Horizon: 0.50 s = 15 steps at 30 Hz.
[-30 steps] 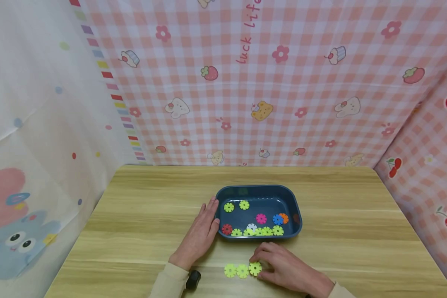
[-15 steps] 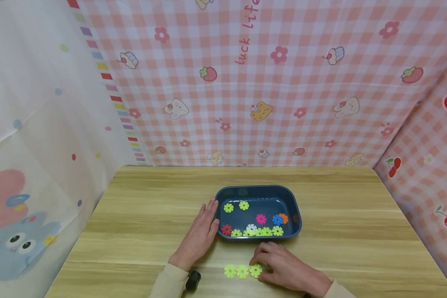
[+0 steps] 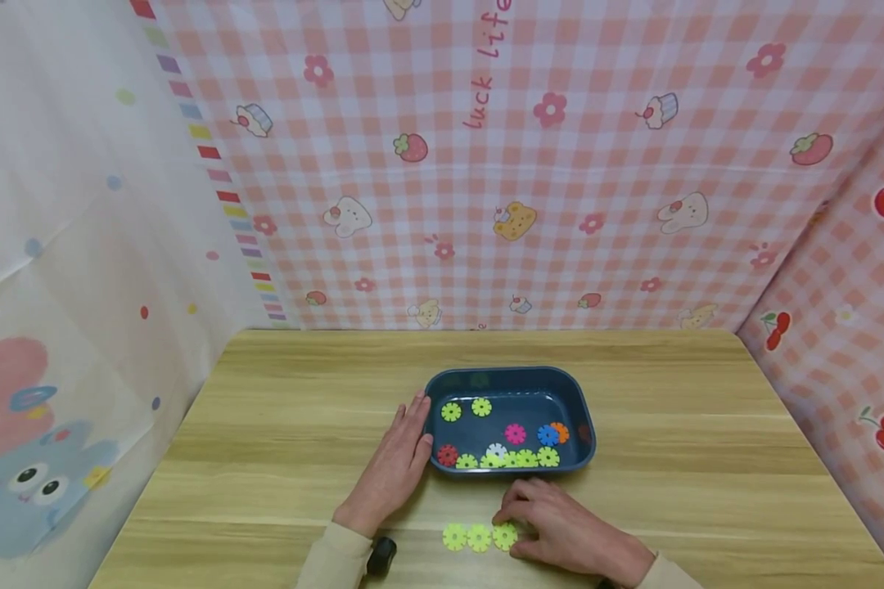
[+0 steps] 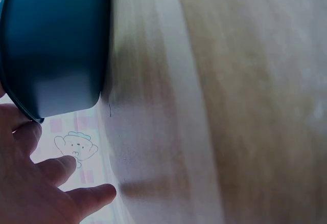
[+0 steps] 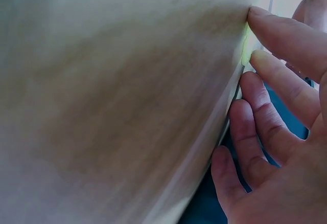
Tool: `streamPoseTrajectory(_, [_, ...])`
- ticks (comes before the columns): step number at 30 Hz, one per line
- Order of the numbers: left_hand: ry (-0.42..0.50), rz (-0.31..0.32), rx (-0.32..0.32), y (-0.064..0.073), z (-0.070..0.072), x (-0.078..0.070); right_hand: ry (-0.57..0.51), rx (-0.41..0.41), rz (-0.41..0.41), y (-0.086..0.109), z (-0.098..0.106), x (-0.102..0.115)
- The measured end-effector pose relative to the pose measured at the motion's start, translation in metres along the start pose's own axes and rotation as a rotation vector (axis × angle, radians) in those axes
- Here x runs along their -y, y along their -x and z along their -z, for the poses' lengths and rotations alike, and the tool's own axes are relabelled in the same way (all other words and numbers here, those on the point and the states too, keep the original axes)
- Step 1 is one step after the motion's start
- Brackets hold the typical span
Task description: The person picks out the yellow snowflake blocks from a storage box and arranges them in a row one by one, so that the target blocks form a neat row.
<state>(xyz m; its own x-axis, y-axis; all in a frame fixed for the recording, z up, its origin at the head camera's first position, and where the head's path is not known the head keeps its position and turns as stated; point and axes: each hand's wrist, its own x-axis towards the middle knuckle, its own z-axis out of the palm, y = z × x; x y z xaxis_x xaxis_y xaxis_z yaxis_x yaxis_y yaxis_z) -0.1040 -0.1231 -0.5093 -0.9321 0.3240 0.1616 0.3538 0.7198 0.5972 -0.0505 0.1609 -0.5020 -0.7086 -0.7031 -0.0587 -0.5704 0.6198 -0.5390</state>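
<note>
Three yellow-green snowflake building discs lie in a row on the table in front of the tray: a left disc (image 3: pixel 454 537), a middle disc (image 3: pixel 479 538) and a right disc (image 3: pixel 504 537). My right hand (image 3: pixel 560 528) pinches the right disc by its edges between thumb and index finger, flat at the tabletop. The right wrist view shows that disc (image 5: pixel 245 45) as a thin green sliver between the two fingertips. My left hand (image 3: pixel 390 466) rests with extended fingers against the left side of a dark blue tray (image 3: pixel 511 474). In the left wrist view its fingertips meet the tray's rim.
Inside the tray are several more yellow-green discs, plus a red disc (image 3: pixel 448 455), a white disc (image 3: pixel 497 451), a pink disc (image 3: pixel 515 433), a blue disc (image 3: pixel 548 435) and an orange disc (image 3: pixel 561 432). A checked cloth (image 3: pixel 442 180) hangs behind the wooden table (image 3: pixel 678 425).
The right hand has lowered the right disc slightly, so it now lies flat in line with the other two. The left hand keeps its place on the tray.
</note>
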Motion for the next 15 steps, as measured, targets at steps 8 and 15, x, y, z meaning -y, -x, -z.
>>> streamPoseTrajectory(8, [-0.004,-0.007,-0.004,0.0000,-0.0002,0.0009,-0.012,0.008,-0.009,0.0010,0.0017,-0.0004])
streamPoseTrajectory(15, [0.001,-0.009,-0.001,0.0002,-0.0008,0.0008,-0.044,-0.045,0.034,0.0063,0.0061,0.0057])
